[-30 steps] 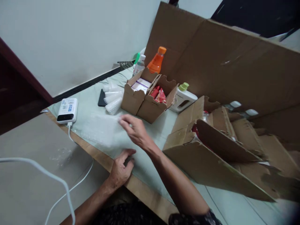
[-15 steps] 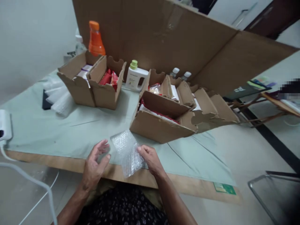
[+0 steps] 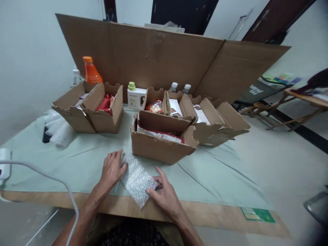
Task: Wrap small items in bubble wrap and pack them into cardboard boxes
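Note:
A small clear piece of bubble wrap [image 3: 138,179] lies at a slant over the near part of the green cloth, one corner reaching toward the table's front edge. My left hand [image 3: 112,167] is at its upper left side, thumb and fingers closed on that edge. At its right corner, my right hand [image 3: 165,196] grips the wrap between the thumb and curled fingers, with the index finger raised. Just beyond the wrap stands a cardboard box [image 3: 161,147] holding red and white packets [image 3: 161,135].
More cardboard boxes [image 3: 87,118] stand left and right, with red packets [image 3: 105,102] and white boxes [image 3: 175,107]. Behind are an orange bottle [image 3: 92,72], a white jug [image 3: 135,97] and a cardboard screen [image 3: 164,56]. Rolled bubble wrap [image 3: 61,131] lies left; a cable [image 3: 51,177] crosses the front left.
My left hand has moved in from beside the bubble wrap to its edge. The wrap now lies flatter and more spread out. My view has tilted up and levelled.

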Motion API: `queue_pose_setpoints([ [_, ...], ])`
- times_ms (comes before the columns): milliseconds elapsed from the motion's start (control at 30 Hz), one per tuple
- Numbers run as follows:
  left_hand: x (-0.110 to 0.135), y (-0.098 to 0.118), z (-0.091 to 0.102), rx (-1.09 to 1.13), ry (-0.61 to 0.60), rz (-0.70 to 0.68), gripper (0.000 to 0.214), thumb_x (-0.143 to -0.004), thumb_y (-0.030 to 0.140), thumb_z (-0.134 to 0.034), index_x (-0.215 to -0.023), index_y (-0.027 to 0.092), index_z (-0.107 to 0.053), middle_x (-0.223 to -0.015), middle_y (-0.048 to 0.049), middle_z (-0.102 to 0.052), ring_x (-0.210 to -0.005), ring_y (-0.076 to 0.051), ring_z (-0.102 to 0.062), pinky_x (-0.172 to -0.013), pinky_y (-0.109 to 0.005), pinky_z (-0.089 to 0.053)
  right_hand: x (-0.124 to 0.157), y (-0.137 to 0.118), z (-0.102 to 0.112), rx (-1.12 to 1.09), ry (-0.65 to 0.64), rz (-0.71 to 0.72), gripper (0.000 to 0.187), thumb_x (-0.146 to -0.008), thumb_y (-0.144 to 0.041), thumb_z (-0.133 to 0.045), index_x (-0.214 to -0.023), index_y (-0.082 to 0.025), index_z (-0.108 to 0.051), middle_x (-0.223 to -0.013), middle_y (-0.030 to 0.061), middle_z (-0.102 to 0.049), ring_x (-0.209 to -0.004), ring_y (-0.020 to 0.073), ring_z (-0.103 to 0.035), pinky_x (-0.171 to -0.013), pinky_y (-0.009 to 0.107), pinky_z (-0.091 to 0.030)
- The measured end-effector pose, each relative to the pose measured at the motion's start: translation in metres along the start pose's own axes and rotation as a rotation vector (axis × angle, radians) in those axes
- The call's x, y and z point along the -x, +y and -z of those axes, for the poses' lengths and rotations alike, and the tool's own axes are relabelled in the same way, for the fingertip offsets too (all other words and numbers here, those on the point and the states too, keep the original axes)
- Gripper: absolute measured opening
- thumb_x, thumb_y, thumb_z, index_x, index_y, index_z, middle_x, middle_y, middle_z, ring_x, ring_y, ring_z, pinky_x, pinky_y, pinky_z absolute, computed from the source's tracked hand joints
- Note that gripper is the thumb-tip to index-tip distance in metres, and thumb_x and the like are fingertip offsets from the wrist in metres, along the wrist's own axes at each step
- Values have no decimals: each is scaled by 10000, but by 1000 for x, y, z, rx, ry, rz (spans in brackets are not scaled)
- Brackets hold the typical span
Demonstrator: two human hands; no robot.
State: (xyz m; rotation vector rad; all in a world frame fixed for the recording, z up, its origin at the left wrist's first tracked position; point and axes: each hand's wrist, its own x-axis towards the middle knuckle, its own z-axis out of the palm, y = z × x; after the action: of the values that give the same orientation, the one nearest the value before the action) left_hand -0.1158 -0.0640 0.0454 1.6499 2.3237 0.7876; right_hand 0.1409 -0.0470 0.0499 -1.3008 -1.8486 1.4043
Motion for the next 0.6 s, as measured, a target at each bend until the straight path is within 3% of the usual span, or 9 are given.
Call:
queue_pose_setpoints([
  [133, 3, 2, 9, 13, -92, 52, 353, -823, 269, -564, -1133, 168, -700, -990, -124, -744, -971, -303, -658, -908, -430, -499, 0, -4, -3, 79, 82, 64, 549, -870, -309, -578, -1406, -197, -529, -930, 25, -703, -685, 156, -619, -712, 311, -524],
  [267, 18, 0, 28, 142, -194, 100, 288, -884, 395, -521, -965, 193, -709, -810, -27, -717, -732, -199, -644, -692, -295, -499, -9, -10, 27, -52, 167, 82, 506, -879, -339, -607, -1352, -173, -544, -817, 3, -658, -663, 151, -604, -640, 280, -504],
  [400, 29, -1, 31, 330, -243, 116, 370, -867, 449, -546, -1068, 177, -697, -719, 14, -670, -649, -167, -612, -618, -267, -470, -25, -6, 54, -27, 221, 57, 417, -825, -372, -652, -1191, -176, -616, -689, -39, -582, -577, 141, -535, -560, 269, -445],
  [500, 33, -4, 25, 202, -254, 133, 428, -846, 405, -563, -1190, 173, -669, -661, 27, -646, -581, -164, -585, -578, -271, -431, -30, 4, 59, 196, 318, 62, 271, -805, -357, -635, -1021, -197, -673, -747, 3, -658, -606, 163, -570, -631, 312, -486],
  [600, 37, -4, 27, 45, -241, 139, 546, -852, 424, -595, -1340, 179, -602, -688, 19, -664, -574, -176, -583, -571, -287, -417, -20, 9, 59, 370, 475, 132, 218, -868, -352, -597, -998, -203, -688, -955, 79, -744, -766, 222, -659, -783, 394, -532],
])
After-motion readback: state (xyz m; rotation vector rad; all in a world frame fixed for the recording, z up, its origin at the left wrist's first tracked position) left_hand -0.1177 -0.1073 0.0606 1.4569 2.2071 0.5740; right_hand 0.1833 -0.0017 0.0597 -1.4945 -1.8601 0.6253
